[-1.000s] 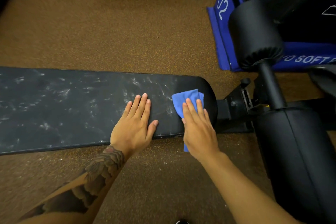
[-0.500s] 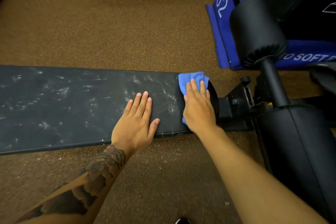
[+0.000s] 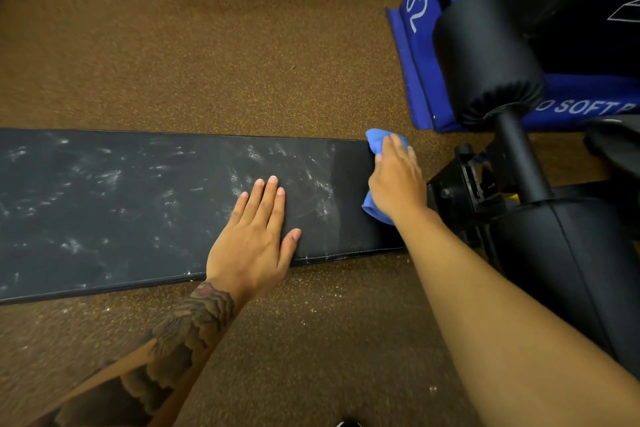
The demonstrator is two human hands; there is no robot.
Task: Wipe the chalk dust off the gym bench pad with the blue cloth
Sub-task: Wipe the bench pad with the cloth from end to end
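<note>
Most of the job is left, by my judgement: only a narrow strip (image 3: 349,184) at the right end of the pad (image 3: 138,211) looks clean and dark, while white chalk smears (image 3: 107,177) cover the rest, out to the left edge of view. The right hand (image 3: 398,184) has its fingers curled over the bunched cloth (image 3: 375,142) and presses it on the pad's far right corner; blue shows past the fingertips and below the wrist. The left hand (image 3: 256,236) lies flat on the pad near its near edge, fingers straight and close together, holding nothing. The pad lies flat, its long axis running left to right across the view. Its right end points at the black frame (image 3: 464,191) and roller (image 3: 485,55); its left end is out of view. White specks dot the floor (image 3: 311,288) along the near edge.
</note>
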